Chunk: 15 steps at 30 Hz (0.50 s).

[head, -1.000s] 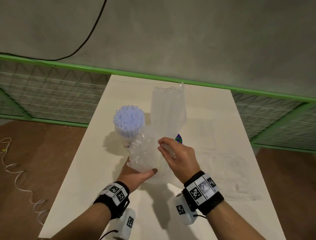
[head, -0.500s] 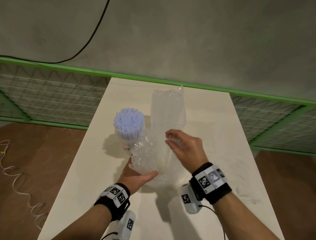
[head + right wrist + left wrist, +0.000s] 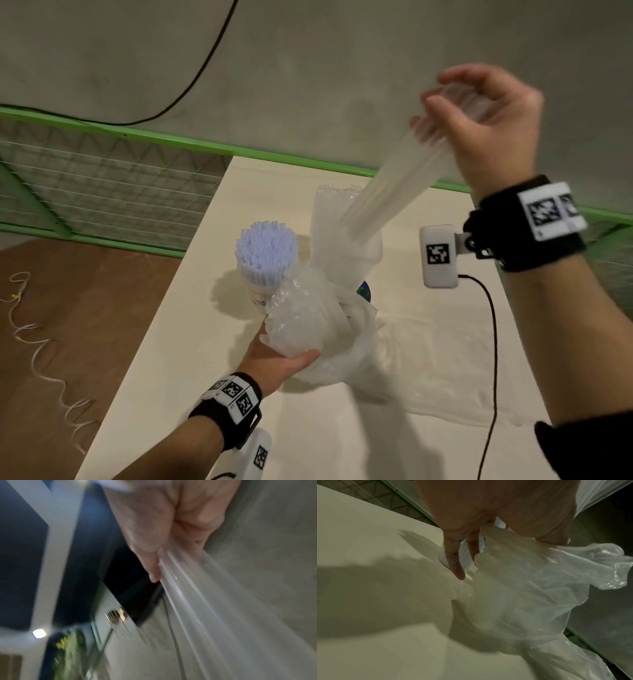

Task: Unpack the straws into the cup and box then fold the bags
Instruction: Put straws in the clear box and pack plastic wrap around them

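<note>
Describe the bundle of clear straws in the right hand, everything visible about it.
The bundle of clear straws is long, translucent, whitish plastic, motion-blurred. The right hand grips its upper end, fingers curled round it, lifted above the table. It tilts down and leftward, its lower end in front of the upright clear bag behind the cup of lilac straws. In the right wrist view, individual tubes show as parallel ridges. Their count cannot be told.

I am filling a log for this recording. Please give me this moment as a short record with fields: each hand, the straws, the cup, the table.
left hand: holds the crumpled clear bag from below
right hand: raised high, grips a bundle of clear straws
cup: upright, full of pale blue straws
table: another clear bag lies flat on it
</note>
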Each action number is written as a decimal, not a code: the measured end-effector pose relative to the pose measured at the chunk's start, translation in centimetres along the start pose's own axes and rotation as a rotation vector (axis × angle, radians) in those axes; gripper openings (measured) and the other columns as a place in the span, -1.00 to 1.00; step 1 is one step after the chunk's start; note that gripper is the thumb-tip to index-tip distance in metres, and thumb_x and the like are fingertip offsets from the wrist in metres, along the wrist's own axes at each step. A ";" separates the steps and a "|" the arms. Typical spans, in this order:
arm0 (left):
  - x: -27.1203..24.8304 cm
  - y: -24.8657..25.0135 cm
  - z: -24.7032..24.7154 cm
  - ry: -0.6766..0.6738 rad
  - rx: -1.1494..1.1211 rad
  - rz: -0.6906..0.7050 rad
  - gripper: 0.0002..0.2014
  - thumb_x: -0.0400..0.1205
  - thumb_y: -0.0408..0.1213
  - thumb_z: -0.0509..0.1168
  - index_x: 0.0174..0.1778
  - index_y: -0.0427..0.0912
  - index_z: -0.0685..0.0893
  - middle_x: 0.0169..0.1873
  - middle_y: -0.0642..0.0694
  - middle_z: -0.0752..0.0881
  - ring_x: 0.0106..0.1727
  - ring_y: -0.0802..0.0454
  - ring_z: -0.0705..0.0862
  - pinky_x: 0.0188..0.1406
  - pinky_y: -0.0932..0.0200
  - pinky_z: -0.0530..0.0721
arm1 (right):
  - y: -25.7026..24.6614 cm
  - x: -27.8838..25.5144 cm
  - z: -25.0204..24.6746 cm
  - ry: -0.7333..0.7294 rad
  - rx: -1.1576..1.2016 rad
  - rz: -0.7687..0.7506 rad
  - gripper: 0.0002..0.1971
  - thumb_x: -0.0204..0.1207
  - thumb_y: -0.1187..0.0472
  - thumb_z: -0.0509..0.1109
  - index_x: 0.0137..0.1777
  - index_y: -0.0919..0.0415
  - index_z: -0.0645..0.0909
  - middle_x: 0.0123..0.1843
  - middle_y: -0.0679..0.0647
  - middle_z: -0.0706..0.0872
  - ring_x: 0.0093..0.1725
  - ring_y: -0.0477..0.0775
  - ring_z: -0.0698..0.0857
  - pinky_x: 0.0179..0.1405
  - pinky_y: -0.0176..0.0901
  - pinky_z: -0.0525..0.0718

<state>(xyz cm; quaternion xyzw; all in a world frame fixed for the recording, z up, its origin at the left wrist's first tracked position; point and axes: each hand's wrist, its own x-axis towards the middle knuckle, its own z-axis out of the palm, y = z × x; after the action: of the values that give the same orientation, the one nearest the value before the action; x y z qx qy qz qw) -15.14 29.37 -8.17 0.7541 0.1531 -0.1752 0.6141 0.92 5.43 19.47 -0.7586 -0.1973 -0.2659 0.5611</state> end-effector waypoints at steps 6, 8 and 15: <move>0.0 -0.2 -0.1 0.011 -0.006 -0.024 -0.11 0.07 0.16 0.72 0.36 0.09 0.62 0.13 0.19 0.80 0.17 0.25 0.75 0.33 0.18 0.64 | 9.6 0.1 4.1 -0.344 -0.088 0.182 -0.82 0.54 0.29 0.50 0.13 0.21 0.71 -0.07 -0.03 0.82 -0.14 -0.02 0.82 0.04 0.15 0.78; 0.0 -0.3 -0.1 0.016 -0.006 -0.035 -0.10 0.06 0.17 0.72 0.36 0.11 0.62 0.13 0.20 0.80 0.18 0.26 0.74 0.35 0.17 0.64 | 11.8 -0.5 4.6 -0.433 -0.287 0.156 -0.84 0.54 0.11 0.51 0.10 -0.02 0.76 0.03 -0.13 0.81 0.05 -0.13 0.77 0.26 0.08 0.69; 0.1 -0.2 0.0 0.031 0.024 -0.045 -0.19 0.17 0.09 0.72 0.35 0.09 0.61 0.10 0.25 0.77 0.12 0.43 0.69 0.19 0.41 0.59 | 14.7 -3.2 6.5 -0.914 -0.807 -0.084 -0.54 0.74 0.01 0.16 0.63 -0.14 0.31 0.64 -0.18 0.36 0.69 0.16 0.17 0.57 0.14 0.23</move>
<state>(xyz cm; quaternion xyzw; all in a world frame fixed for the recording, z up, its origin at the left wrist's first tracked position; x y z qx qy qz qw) -15.16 29.37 -8.39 0.7604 0.1775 -0.1794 0.5985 8.35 7.31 5.00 -0.9402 -0.3318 0.0109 0.0769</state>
